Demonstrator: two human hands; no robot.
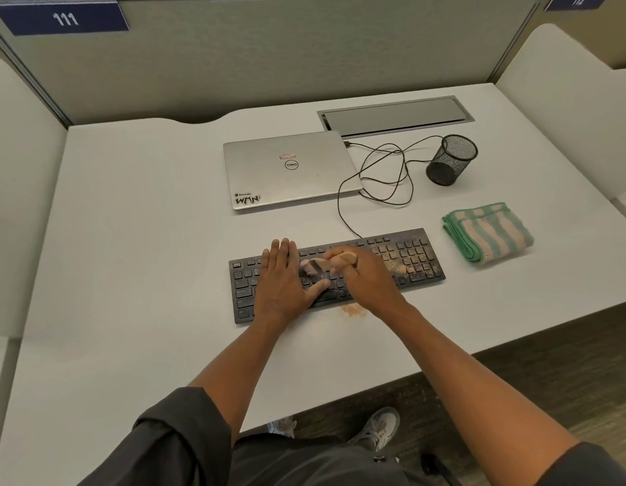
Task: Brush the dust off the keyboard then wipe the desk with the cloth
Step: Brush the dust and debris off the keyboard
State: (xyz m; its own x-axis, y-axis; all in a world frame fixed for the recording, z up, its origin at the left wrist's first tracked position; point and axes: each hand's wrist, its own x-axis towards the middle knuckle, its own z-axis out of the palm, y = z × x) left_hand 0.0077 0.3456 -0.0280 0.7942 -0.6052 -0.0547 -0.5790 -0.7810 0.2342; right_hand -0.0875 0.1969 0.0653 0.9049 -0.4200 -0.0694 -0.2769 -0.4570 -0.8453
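A black keyboard (336,275) lies on the near middle of a pale desk (136,240), its flat keys speckled with tan dust, thickest over the number pad at its right end. A small heap of the same dust (353,310) sits on the desk just beside the keyboard's near edge. The left hand (287,278) lies flat on the left half of the keys, fingers straight and together, thumb spread out to the right. The right hand (367,275) is curled round the light wooden handle of a small brush (325,264), whose head rests on the keys between the two hands; the brush is blurred, so its bristles are hard to make out.

To the right of the keyboard, apart from it, lies a folded cloth (488,233), soft and thick, striped green and beige. Beyond the keyboard is a closed silver laptop (290,170) with stickers on its lid. A thin black cable (381,177) loops loosely from the laptop's far right corner down to the keyboard's far edge. A round black wire-mesh cup (451,159) stands right of the loops. Farther back, a long grey metal hatch (395,115) is set flush in the desk.
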